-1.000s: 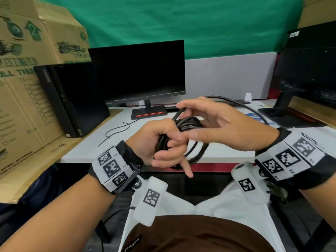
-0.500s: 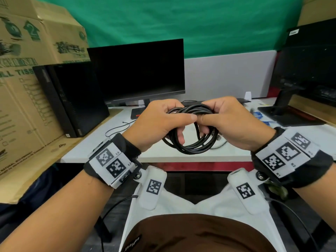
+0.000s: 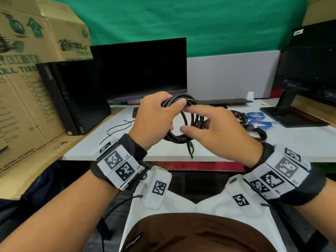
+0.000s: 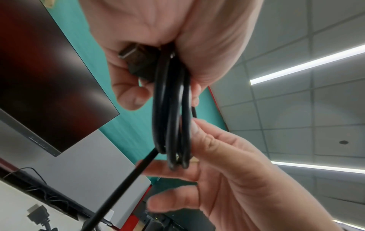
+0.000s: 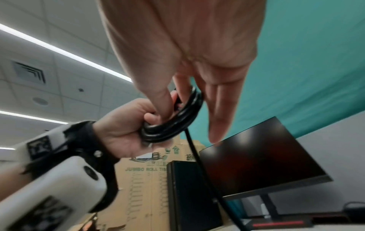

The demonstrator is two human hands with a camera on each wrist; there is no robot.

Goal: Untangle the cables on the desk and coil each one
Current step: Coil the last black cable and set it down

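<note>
While the left hand point(image 3: 154, 119) grips the black cable coil point(image 3: 183, 120) above the counter point(image 3: 209, 153), the right hand point(image 3: 214, 128) touches its loops with relaxed, open fingers. The loose tail point(image 3: 190, 150) hangs down; I think it should be wrapped around the loops tightly, keeping them even.

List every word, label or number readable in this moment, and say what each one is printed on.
"JUMBO ROLL TIS", cut off: cardboard box, right wrist view.
"OLL TISS", cut off: the same cardboard box, head view.
"2" inside a green arrow: same box.
"L3", "L2": marker band on the left wrist.
Unreadable: the box's other green print, the white sticker on the right monitor, the clothing tag.
</note>
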